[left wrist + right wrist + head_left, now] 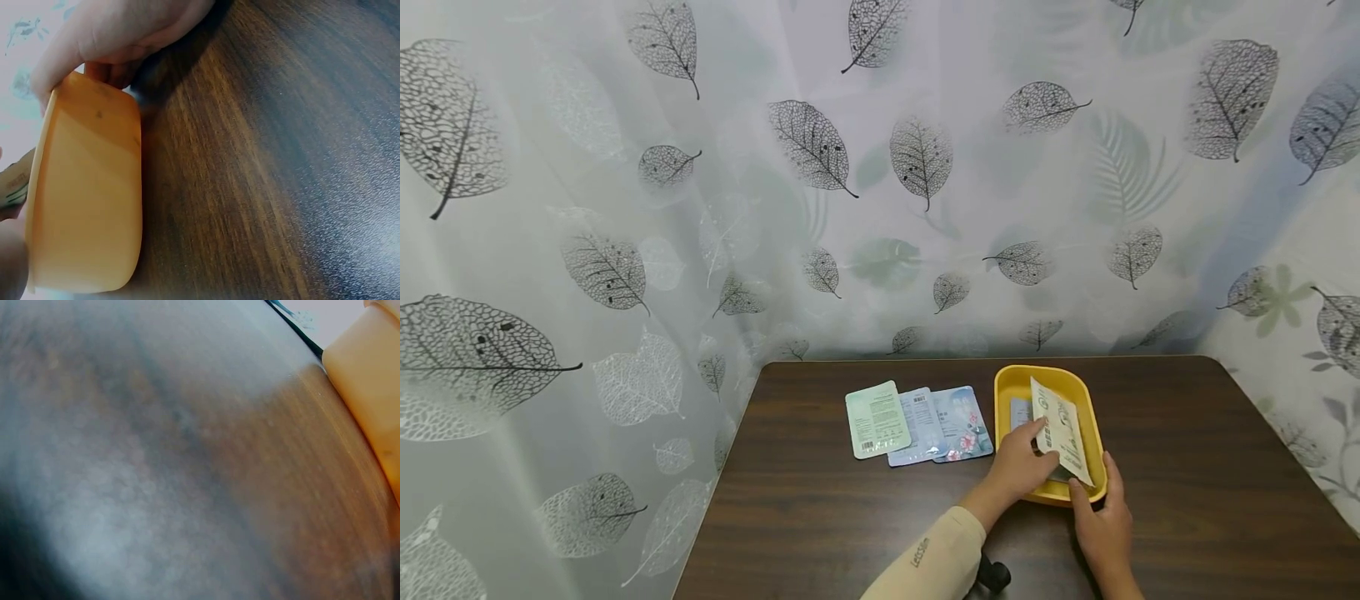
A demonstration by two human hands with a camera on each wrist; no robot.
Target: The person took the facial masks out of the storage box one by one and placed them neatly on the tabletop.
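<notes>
Evidently both hands worked at the yellow tray [1043, 376] on the counter [805, 533]: the left hand [1021, 463] pinched the left edge of a cream packet [1064, 429], which stood tilted inside it, while the right hand [1105, 523] gripped the tray's near right corner. Only the head view showed the green packet [877, 419], pale blue packet [914, 429] and flowered packet [964, 417] overlapping left of the tray. The left wrist view revealed the right thumb over the rim, fingers below; the blurred right wrist view offered just tray wall and counter, neither hand discernible.
</notes>
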